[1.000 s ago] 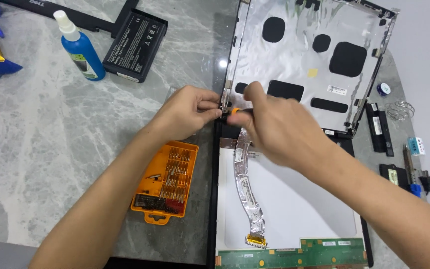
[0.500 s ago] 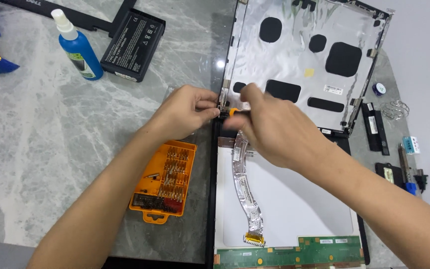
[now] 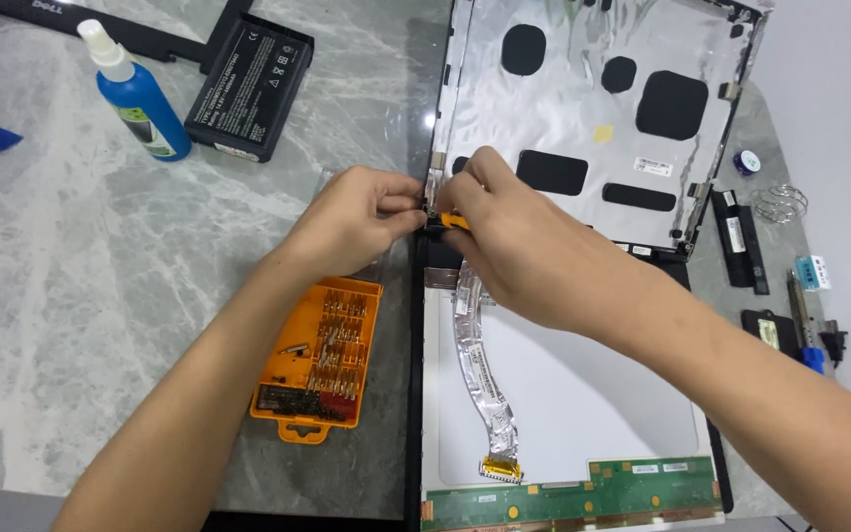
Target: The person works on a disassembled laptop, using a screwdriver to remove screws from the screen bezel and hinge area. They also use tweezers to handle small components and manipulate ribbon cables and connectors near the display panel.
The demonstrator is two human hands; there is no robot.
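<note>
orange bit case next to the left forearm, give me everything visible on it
The orange bit case is a flat rectangular plastic tray lying open, face up, on the grey marble table, beside the display panel's black frame. Rows of small metal bits fill its slots; a darker strip runs along its near end, where a small tab sticks out. The left forearm overlaps its left edge; whether they touch is unclear.

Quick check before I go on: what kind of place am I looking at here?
Probably an electronics repair bench: a grey marble-look table with an opened laptop screen panel, an orange screwdriver bit case and a removed black battery.

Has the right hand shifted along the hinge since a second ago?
No. The right hand stays at the silver lid's lower left corner, beside the left hand.
</note>
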